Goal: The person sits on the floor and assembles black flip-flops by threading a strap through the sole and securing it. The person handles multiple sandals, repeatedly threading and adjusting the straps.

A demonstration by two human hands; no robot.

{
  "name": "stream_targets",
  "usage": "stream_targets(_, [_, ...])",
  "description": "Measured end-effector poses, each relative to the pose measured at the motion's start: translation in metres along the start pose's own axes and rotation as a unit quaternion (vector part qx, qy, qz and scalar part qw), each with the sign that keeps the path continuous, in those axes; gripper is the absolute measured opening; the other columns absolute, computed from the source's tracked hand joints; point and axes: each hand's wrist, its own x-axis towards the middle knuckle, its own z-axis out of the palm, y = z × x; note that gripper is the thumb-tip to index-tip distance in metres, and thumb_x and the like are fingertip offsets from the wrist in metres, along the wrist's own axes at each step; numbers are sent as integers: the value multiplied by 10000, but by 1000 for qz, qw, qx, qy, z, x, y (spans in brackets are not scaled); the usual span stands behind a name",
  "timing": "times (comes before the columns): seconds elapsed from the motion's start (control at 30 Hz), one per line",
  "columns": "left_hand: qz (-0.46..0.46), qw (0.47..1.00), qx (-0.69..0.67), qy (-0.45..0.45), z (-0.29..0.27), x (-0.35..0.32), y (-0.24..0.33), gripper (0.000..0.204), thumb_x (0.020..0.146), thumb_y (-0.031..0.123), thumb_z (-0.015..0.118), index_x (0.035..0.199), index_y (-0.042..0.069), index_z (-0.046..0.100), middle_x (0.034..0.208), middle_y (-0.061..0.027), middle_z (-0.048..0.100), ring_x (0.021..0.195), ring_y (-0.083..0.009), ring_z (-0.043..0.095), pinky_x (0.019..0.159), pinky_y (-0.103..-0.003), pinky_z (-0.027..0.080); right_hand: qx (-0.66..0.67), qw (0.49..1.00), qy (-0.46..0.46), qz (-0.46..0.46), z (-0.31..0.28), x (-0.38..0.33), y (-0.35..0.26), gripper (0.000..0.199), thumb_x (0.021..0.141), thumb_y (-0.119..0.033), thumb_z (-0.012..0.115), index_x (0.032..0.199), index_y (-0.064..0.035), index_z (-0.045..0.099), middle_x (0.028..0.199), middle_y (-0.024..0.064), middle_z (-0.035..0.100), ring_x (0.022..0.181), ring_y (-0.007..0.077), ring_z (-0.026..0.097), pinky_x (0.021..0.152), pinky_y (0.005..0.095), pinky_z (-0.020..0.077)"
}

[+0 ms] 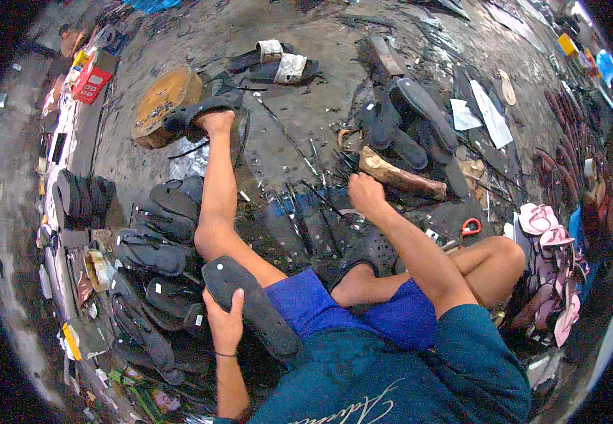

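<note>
Seated on the floor, the left hand (225,321) grips a black sole (250,304) steady on the thigh, while the right hand (364,192) seems closed among thin black strips (313,212), perhaps picking one.

place: floor-level sandal-making workshop | floor (306,42): bare concrete, showing grime and scraps | black soles (155,233): lying in heaps at left | pink sandals (550,233): piling up at right | wooden block (402,175), red scissors (470,227) and round stump (162,99): sitting among offcuts
</note>
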Motion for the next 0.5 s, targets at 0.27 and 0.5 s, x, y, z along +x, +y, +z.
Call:
stream_targets(0.27, [82, 995, -48, 8, 28, 27, 70, 473, 924, 141, 688, 1333, -24, 518, 1352, -166, 498, 1149, -242, 526, 819, -319, 517, 347, 923, -21, -162, -42, -17, -57, 269, 905, -246, 633, 1066, -34, 674, 1026, 182, 706, 888, 344, 699, 790, 424, 562])
stream_targets(0.5, [113, 930, -337, 89, 35, 113, 91, 352, 964, 70, 636, 1298, -9, 556, 954, -79, 691, 772, -83, 635, 662, -208, 521, 549, 798, -244, -48, -21, 5, -150, 318, 916, -261, 688, 1036, 31, 645, 930, 135, 701, 795, 225, 680, 740, 393, 572])
